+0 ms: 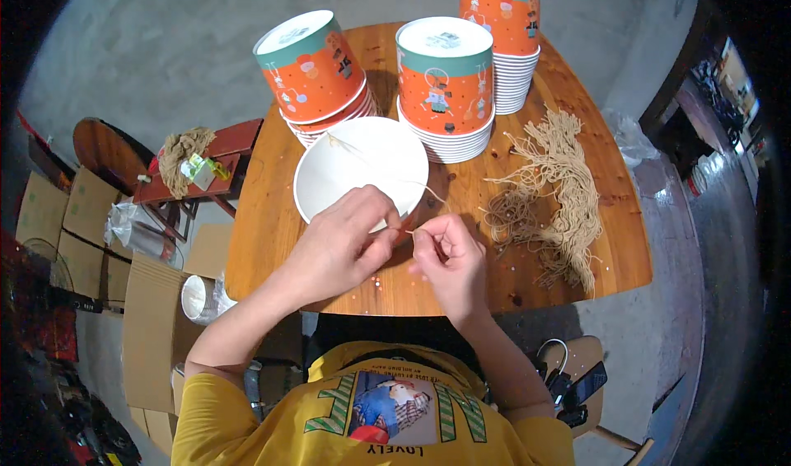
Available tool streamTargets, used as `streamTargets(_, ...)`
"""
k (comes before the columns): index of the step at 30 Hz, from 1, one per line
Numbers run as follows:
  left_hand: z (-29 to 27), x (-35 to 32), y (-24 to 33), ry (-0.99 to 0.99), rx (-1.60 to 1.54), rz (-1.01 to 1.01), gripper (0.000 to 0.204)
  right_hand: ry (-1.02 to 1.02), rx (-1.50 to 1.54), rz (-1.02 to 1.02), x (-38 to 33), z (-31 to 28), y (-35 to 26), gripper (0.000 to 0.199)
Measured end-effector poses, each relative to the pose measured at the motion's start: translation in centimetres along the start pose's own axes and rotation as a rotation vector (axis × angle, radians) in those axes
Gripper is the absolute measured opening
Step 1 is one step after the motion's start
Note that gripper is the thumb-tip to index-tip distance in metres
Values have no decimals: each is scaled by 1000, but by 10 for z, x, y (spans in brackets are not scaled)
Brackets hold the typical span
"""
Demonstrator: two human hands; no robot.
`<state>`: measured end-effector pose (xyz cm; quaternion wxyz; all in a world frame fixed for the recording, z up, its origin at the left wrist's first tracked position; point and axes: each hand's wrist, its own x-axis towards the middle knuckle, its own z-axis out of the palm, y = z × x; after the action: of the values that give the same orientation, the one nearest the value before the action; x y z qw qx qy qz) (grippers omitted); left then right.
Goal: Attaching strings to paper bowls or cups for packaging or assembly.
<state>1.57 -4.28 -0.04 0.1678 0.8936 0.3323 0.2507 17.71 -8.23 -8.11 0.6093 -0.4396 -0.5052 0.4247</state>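
Observation:
In front of my body, my left hand [350, 239] is closed in a pinch at the near rim of a white paper bucket [329, 173] that stands mouth up. Just to its right, my right hand [451, 260] pinches the short end of a thin beige cord, thumb against forefinger. The cord [437, 196] runs over the bucket's right rim and across its white inside. What exactly lies under my left fingertips is partly hidden, but they meet the cord beside the right hand. To the right, a loose bundle of beige cords [568, 194] lies on the wooden table [362, 303].
Upturned orange and green paper buckets stand in stacks at the far left [317, 70], far middle [449, 79] and far right [503, 21]. A red bench [235, 140] with more cord is at left, near cardboard boxes [152, 334]. A stool [585, 359] holds a phone.

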Motion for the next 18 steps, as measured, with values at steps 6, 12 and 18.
streamTargets(6,-3,0,4,-97,-86,-224,21,141,-341,-309,3,6,20,13)
streamTargets(12,-2,2,5,-97,-114,-230,25,142,-462,-392,7,11,13,18)
streamTargets(18,-1,4,7,-105,-115,-254,27,177,-501,-435,8,13,15,19)
